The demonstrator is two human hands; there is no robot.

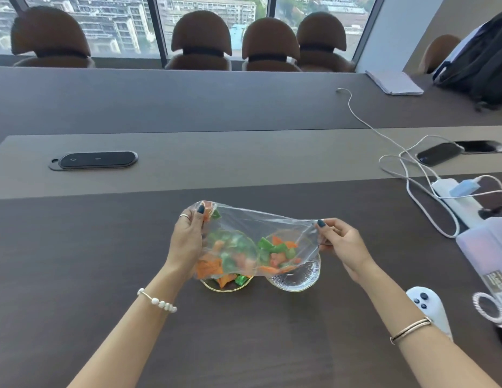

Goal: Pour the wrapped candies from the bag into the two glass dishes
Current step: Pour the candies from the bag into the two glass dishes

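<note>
A clear plastic bag (268,222) is stretched sideways over two glass dishes on the dark table. My left hand (188,239) grips its left end, where a few orange and green candies are bunched. My right hand (339,242) pinches its right end. Orange and green wrapped candies (236,256) show through the plastic; I cannot tell which lie in the bag and which in the dishes. The left dish (224,287) has a gold rim and holds candies at its front. The right dish (303,278) is ribbed glass, its front part bare.
A white controller (429,306) lies right of my right forearm. A translucent plastic box (488,247), a power strip (451,197) with white cables, and a phone (437,154) sit at the right. A black table socket panel (95,160) lies far left. Brown chairs line the far side.
</note>
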